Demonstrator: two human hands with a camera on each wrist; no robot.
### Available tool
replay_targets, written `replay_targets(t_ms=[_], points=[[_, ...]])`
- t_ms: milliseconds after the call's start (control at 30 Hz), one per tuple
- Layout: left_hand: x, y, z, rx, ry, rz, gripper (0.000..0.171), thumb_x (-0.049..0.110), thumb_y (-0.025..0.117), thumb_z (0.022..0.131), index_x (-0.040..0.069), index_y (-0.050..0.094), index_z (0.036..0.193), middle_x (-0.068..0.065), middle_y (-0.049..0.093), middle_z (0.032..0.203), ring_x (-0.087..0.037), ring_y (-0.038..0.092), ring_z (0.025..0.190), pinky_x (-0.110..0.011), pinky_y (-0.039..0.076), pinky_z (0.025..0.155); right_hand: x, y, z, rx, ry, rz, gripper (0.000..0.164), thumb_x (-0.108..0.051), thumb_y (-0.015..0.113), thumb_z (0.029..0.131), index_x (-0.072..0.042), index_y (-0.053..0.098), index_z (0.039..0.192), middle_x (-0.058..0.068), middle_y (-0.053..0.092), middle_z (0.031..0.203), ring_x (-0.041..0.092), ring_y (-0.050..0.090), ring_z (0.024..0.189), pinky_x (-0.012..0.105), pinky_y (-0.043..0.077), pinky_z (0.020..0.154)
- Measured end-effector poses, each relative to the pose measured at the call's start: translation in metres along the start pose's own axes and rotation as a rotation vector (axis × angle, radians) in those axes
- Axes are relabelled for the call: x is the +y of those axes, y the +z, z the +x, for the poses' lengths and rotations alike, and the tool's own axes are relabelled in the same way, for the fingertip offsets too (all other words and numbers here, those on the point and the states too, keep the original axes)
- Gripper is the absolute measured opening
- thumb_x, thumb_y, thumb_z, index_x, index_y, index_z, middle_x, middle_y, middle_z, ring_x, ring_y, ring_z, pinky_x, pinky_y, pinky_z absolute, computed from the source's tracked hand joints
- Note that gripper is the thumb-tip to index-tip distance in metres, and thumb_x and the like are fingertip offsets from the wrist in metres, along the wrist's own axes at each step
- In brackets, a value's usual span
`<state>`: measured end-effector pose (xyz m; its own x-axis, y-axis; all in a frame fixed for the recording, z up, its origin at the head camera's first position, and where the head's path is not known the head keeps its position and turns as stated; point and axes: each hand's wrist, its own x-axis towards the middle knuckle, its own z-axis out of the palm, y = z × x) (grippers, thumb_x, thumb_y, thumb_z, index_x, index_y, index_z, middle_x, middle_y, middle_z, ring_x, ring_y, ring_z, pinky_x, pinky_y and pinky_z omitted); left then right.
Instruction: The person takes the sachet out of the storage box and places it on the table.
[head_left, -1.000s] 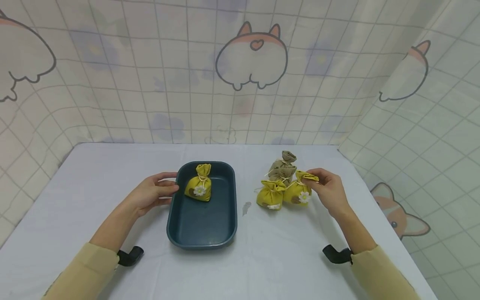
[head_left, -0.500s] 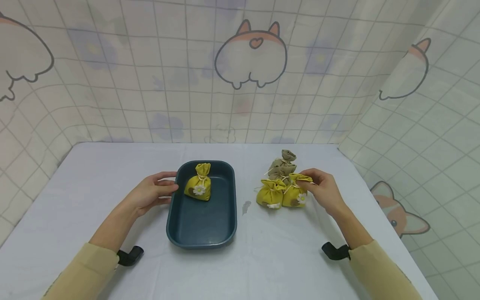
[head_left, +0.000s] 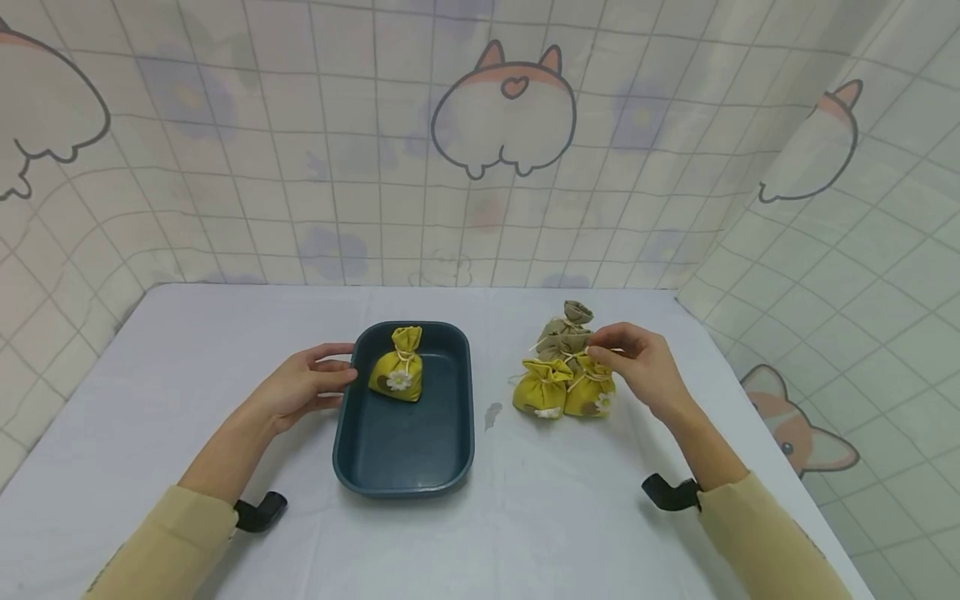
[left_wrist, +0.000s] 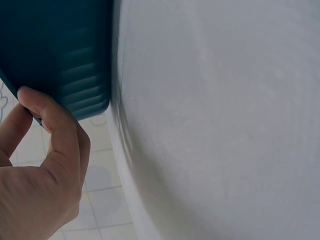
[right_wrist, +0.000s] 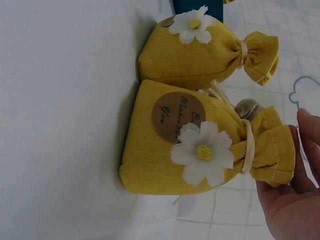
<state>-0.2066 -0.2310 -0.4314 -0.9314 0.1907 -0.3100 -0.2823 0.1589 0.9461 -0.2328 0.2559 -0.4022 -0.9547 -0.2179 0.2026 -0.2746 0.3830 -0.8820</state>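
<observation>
My left hand (head_left: 307,385) is at the left rim of a dark teal tray (head_left: 405,490), its finger and thumb pinching the rim in the left wrist view. Inside the tray sits a yellow drawstring pouch (head_left: 390,375) with a white flower. On the right, my right hand (head_left: 641,367) hovers at the top of another yellow pouch (right_wrist: 170,150), fingers loosely parted around its gathered mouth and the thumb apart from the cloth. That pouch stands on the table beside a second yellow pouch (right_wrist: 192,52). Behind them are two grey-beige pouches (head_left: 573,315), partly hidden.
A white cloth covers the table (head_left: 525,517). A patterned curtain (head_left: 360,150) hangs behind it and along the sides. Between the tray and the pouches lies a small grey mark (head_left: 492,415) on the cloth.
My right hand has brought the outer yellow pouch left, close against its neighbour, then lifted slightly off its mouth as the fingers loosened. The left hand and tray stay put.
</observation>
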Motion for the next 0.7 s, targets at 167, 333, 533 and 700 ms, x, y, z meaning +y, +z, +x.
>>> replay_targets(t_ms=[167,333,533,700], points=[[-0.001,0.0,0.0,-0.002,0.003,-0.007,0.066,0.015,0.066,0.103,0.005,0.032,0.159,-0.024,0.053,0.138,-0.022,0.062,0.104,-0.03,0.058,0.082,-0.013,0.005,0.003,0.03,-0.025,0.002,0.022,-0.016,0.071,0.1,0.002,0.069,0.112,0.014,0.069,0.109,0.023,0.068,0.1,0.023,0.056,0.085],[-0.002,-0.001,-0.001,-0.011,0.005,-0.018,0.067,0.016,0.066,0.103,0.004,0.032,0.159,-0.023,0.054,0.135,-0.021,0.063,0.102,-0.03,0.058,0.082,-0.026,0.012,0.004,0.087,-0.052,0.05,0.021,-0.015,0.071,0.1,0.003,0.068,0.109,0.009,0.069,0.103,0.02,0.067,0.097,0.022,0.055,0.086],[0.0,-0.001,-0.001,-0.003,0.0,-0.019,0.066,0.015,0.067,0.102,0.005,0.033,0.158,-0.022,0.055,0.133,-0.021,0.063,0.102,-0.03,0.058,0.082,-0.042,0.024,0.007,0.058,-0.107,0.193,0.021,-0.011,0.07,0.1,0.006,0.067,0.11,0.009,0.07,0.097,0.028,0.066,0.092,0.027,0.056,0.088],[0.001,-0.001,-0.003,-0.006,0.001,-0.02,0.067,0.015,0.067,0.102,0.004,0.033,0.158,-0.022,0.054,0.132,-0.021,0.064,0.102,-0.03,0.058,0.082,-0.057,0.038,0.012,-0.038,-0.117,0.277,0.019,-0.01,0.069,0.1,0.006,0.066,0.112,0.016,0.068,0.104,0.03,0.067,0.093,0.034,0.057,0.089]])
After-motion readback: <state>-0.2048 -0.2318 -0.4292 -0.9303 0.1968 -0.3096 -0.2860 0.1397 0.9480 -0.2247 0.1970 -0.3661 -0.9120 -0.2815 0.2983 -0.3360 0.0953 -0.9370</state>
